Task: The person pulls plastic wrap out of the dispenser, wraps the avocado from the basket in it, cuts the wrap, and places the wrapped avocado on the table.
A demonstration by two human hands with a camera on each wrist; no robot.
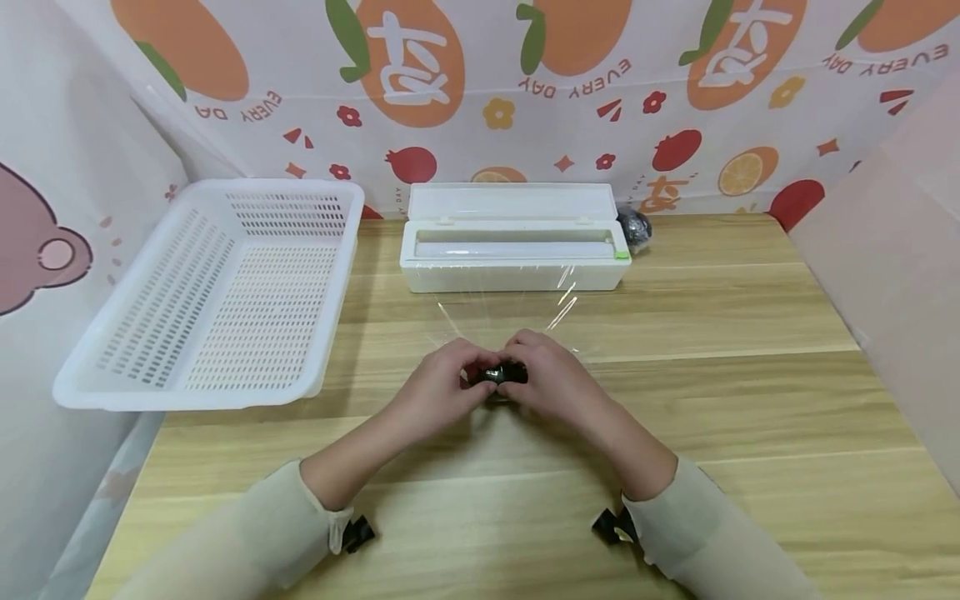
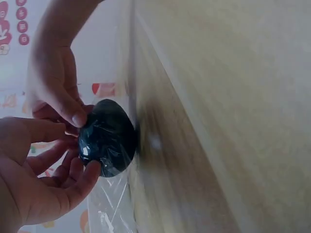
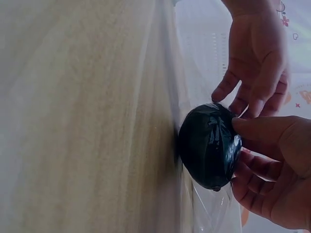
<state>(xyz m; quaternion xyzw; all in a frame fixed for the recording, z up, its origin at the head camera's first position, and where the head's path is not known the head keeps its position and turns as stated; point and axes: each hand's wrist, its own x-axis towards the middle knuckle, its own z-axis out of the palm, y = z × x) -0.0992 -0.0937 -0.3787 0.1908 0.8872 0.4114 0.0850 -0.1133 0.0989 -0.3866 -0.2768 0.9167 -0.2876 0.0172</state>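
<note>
A dark, smooth avocado [image 1: 493,374], partly covered in clear cling film, rests low at the table's middle. My left hand [image 1: 442,379] holds it from the left with thumb and fingers. From the right, my right hand [image 1: 555,375] pinches the same fruit. Wrinkled film shows on its dark skin [image 2: 108,138] in the left wrist view, and a small stem nub marks one end of the avocado [image 3: 209,145] in the right wrist view. A sheet of cling film [image 1: 502,321] stretches from the hands back to a white dispenser box [image 1: 517,279], whose lid stands up.
At the left stands a white perforated basket [image 1: 333,333]. A dark film-wrapped item [image 1: 636,229] lies behind the box's right end. Inside the dispenser is a film roll [image 1: 513,250]. A fruit-patterned cloth [image 1: 495,150] hangs behind the wooden table [image 1: 750,400].
</note>
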